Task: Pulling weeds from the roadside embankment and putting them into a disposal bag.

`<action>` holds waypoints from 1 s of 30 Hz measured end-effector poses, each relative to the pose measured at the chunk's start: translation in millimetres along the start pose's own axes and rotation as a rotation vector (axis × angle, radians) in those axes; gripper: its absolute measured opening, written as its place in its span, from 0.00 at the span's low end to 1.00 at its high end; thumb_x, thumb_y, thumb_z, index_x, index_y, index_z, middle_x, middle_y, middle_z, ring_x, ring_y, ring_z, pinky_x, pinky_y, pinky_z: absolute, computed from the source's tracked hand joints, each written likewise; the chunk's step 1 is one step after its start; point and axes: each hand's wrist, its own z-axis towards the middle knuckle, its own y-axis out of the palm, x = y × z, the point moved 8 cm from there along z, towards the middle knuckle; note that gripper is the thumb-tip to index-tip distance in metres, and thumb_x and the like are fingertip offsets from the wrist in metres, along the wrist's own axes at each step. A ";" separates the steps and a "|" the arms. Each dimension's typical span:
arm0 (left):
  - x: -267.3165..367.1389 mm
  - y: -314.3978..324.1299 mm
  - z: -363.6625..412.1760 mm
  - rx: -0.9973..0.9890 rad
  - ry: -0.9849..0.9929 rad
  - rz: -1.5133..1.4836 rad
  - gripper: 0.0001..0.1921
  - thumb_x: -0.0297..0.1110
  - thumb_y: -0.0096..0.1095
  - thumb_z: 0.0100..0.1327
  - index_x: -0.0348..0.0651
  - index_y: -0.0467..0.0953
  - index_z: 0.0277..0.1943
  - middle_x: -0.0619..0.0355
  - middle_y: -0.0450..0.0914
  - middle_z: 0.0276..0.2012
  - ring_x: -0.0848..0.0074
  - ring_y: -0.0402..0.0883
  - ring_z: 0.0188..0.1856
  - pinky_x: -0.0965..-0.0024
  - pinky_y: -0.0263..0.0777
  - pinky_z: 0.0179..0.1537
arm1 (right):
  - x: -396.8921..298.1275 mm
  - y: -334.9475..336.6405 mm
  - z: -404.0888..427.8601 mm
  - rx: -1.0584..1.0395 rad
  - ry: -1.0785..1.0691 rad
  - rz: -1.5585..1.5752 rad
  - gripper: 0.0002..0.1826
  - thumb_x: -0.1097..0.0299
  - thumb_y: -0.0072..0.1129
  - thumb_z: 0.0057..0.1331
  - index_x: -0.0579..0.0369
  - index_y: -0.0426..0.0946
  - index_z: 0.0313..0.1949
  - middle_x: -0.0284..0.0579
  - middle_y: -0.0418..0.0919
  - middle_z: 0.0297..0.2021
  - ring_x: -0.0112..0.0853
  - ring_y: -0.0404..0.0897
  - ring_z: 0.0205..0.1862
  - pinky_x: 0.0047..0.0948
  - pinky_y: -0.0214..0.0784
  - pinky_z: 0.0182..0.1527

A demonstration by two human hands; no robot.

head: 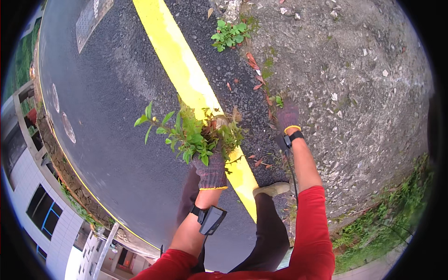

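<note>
My left hand (211,164), in a dark knit work glove with a yellow hem, is closed around a bunch of uprooted green weeds (196,138) above the yellow road line. Leafy stems stick out to the left, and the bunch hides most of the fingers. My right hand (288,113), in a matching glove, reaches down to the seam between asphalt and rough concrete. A small green weed (279,101) shows at its fingertips; whether the fingers grip it I cannot tell. Farther up the seam grows a larger leafy weed (229,35).
Dry reddish leaves (252,61) lie along the seam. The painted yellow line (175,59) crosses the dark asphalt. Rough concrete (360,105) spreads to the right, with greenery (378,227) at its lower edge. My shoe (271,189) stands beside the line. A metal cover (91,22) is at upper left.
</note>
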 end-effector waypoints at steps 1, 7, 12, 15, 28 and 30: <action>3.1 -11.8 6.0 0.039 0.013 -0.089 0.24 0.38 0.68 0.57 0.33 0.72 0.53 0.47 0.77 0.50 0.61 0.76 0.51 0.61 0.67 0.52 | -25.2 -10.2 34.4 0.000 -0.016 -0.042 0.26 0.59 0.53 0.61 0.59 0.70 0.56 0.59 0.73 0.53 0.51 0.73 0.52 0.43 0.65 0.56; 32.5 -24.7 20.7 0.111 -0.174 -0.575 0.25 0.30 0.60 0.64 0.42 0.62 0.63 0.56 0.73 0.53 0.68 0.77 0.47 0.64 0.77 0.43 | -125.5 -51.9 184.7 0.067 -0.064 -0.027 0.31 0.57 0.58 0.58 0.50 0.66 0.60 0.56 0.70 0.56 0.50 0.71 0.55 0.44 0.64 0.57; 72.7 -68.1 48.2 0.178 -0.206 -0.714 0.27 0.36 0.60 0.64 0.45 0.61 0.64 0.56 0.73 0.53 0.67 0.77 0.47 0.63 0.77 0.44 | -252.6 -31.3 232.7 -0.062 -0.217 -0.215 0.47 0.49 0.68 0.49 0.36 0.54 0.66 0.45 0.57 0.66 0.48 0.63 0.63 0.50 0.61 0.58; 113.7 -70.5 50.1 0.242 -0.385 -0.894 0.27 0.39 0.60 0.64 0.44 0.61 0.64 0.55 0.73 0.52 0.67 0.76 0.49 0.64 0.75 0.47 | -267.5 -21.5 240.8 -0.153 -0.185 -0.376 0.47 0.48 0.68 0.49 0.35 0.55 0.66 0.47 0.58 0.64 0.48 0.67 0.60 0.47 0.64 0.56; 99.1 -51.8 49.0 0.104 -0.350 -0.822 0.26 0.43 0.59 0.65 0.37 0.65 0.60 0.52 0.74 0.51 0.66 0.75 0.50 0.63 0.72 0.51 | -230.2 14.7 249.9 0.151 -0.282 -0.206 0.18 0.76 0.46 0.60 0.52 0.73 0.50 0.48 0.77 0.44 0.40 0.79 0.43 0.42 0.71 0.44; 95.1 -52.6 45.1 0.117 -0.347 -0.833 0.26 0.43 0.59 0.65 0.37 0.65 0.60 0.52 0.74 0.51 0.66 0.75 0.50 0.63 0.72 0.50 | -237.9 8.1 243.7 0.120 -0.399 -0.013 0.18 0.74 0.45 0.60 0.51 0.73 0.50 0.47 0.79 0.43 0.41 0.79 0.43 0.42 0.71 0.44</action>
